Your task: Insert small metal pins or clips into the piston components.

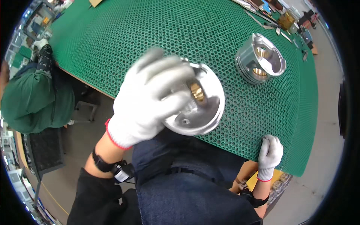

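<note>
In my left hand (146,99), white-gloved and blurred by motion, is a silvery metal piston (210,95). My fingers cover its left part, and it is tilted with its hollow side and a brass-coloured pin bore facing up. It appears raised above the green mat, close to my body. A second piston (245,56) stands on the mat at the right, hollow side up, with ring grooves low on its wall and brass-coloured bores inside. My right hand (270,152), gloved as well, rests closed at the table's near right edge; nothing shows sticking out of it.
A green mat (180,22) with a honeycomb pattern covers the table. Strips, tools and a jar (287,20) crowd its far right corner. A person in a green top (37,97) works at the left, by a dark cart (45,150). A yellow box (275,175) sits below the right edge.
</note>
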Motion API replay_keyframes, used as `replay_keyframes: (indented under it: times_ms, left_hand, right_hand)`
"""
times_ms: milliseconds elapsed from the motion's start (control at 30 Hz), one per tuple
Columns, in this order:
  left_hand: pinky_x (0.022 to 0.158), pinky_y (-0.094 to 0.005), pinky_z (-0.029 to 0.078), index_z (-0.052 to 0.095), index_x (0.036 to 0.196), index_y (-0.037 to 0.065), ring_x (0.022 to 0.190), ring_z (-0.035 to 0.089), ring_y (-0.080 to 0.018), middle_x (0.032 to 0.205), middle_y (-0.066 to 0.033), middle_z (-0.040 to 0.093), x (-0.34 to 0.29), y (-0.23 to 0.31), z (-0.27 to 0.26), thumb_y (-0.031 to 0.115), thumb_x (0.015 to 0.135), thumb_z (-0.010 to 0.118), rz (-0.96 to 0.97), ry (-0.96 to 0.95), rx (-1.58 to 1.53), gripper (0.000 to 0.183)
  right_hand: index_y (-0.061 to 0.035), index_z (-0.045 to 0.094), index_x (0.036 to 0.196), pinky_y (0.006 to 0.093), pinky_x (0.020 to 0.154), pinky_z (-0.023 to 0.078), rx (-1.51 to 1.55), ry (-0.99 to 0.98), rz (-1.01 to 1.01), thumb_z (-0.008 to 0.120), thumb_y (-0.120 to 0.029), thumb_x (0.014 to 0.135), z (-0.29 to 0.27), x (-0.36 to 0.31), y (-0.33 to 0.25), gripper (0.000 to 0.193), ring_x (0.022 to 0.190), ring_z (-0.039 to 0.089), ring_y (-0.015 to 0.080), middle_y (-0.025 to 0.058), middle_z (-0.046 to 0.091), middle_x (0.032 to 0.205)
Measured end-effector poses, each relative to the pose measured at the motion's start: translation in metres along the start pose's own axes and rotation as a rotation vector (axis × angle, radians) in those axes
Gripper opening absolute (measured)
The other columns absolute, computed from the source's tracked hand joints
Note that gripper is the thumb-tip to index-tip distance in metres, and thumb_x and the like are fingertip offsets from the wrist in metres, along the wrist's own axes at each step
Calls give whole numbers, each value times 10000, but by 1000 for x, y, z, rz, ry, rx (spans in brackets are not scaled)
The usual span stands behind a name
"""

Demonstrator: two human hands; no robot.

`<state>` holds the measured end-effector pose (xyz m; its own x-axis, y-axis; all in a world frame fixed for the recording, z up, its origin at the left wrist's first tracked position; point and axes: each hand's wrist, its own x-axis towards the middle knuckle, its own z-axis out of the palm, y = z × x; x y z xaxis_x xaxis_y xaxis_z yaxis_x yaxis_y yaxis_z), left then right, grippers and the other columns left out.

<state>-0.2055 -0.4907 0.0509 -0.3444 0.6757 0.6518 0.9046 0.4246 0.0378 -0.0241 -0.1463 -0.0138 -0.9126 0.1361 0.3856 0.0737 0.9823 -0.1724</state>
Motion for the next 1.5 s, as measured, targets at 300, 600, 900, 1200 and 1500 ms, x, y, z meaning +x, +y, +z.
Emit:
replay_keyframes:
  times_ms: [300,600,900,1200,1500]
  left_hand:
    - [968,-410,490,617,1198,41,1146,589,-366,1213,-161,628,27,-20,25,187,724,725,-242,-218,-381,507]
    - [962,-442,491,617,1078,55,1091,613,-354,1153,-112,639,60,109,25,124,652,737,-4,-269,-65,448]
    - [945,-438,497,614,1070,62,1059,622,-347,1105,-102,644,79,108,29,143,651,729,-18,-354,-59,442]
    - [725,-434,564,676,1015,84,850,684,-341,884,-149,688,133,75,61,199,815,624,23,-663,48,237]
    - [747,-420,567,674,1076,81,883,687,-333,910,-163,688,142,81,64,114,799,624,27,-757,35,284]
  right_hand:
    - [-82,663,889,384,642,476,24,24,-31,676,-120,802,-8,7,-9,96,685,615,291,84,632,770]
    - [4,659,837,349,654,510,1002,-312,165,586,-143,863,-45,25,-59,166,684,643,275,136,651,754]
    - [-7,658,813,355,592,490,876,-197,81,611,-173,881,-36,30,-70,185,624,619,263,135,607,689]
    - [-54,605,683,398,495,479,388,-281,-241,672,-148,803,-40,35,-65,166,521,595,295,116,577,621]
    - [14,665,869,335,636,493,737,-146,67,632,-178,882,-40,64,-52,196,662,628,251,152,625,717]
